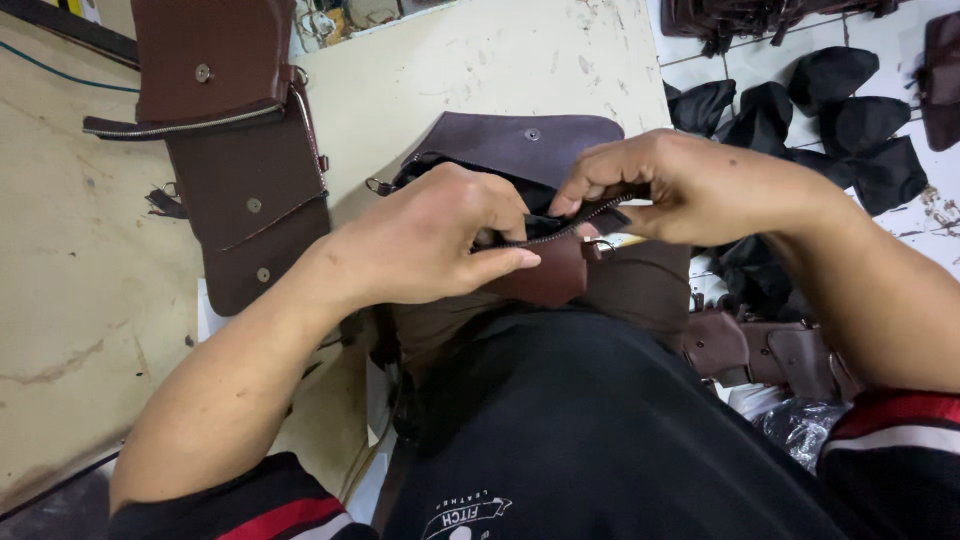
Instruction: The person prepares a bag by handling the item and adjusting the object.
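Bag held over the lap, between both hands

The bag (pixel 540 200) is flanked by the left hand (pixel 430 240) and right hand (pixel 690 185); finished bags (pixel 235 150) are stacked on the surface (pixel 90 300) to the left.

You have one view only, from the camera on your head. It looks steeply down over your chest and lap, close to your left hand (pixel 440 240) and right hand (pixel 690 185), with the workbench (pixel 90 300) at left and tiled floor (pixel 900 60) at right.
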